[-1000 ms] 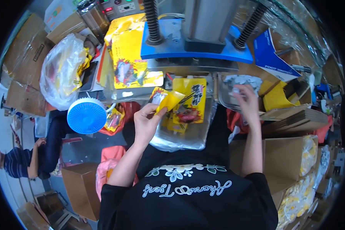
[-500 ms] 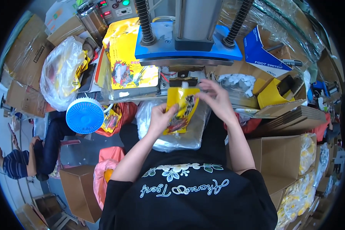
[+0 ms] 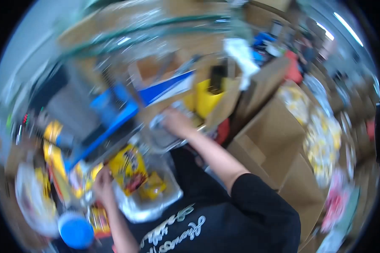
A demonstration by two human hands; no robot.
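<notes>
The picture is smeared by motion. My left hand is closed at the left edge of a yellow pouch with dark lettering and a reddish picture. Below it, a clear plastic bag lies on my lap, and a second yellow packet rests on it. My right hand is stretched out to the right of the press, at a crumpled whitish cloth or plastic. Its fingers are blurred and partly hidden, so whether it grips that is unclear.
A blue and grey press stands left of my right hand. Beyond it is a blue-and-white box, beside a yellow holder. Open cardboard boxes crowd the right. A blue fan stands lower left.
The whole view has swung to the right. My right hand has left the pouch and moved out to the whitish material; my left hand stays with the pouch.
</notes>
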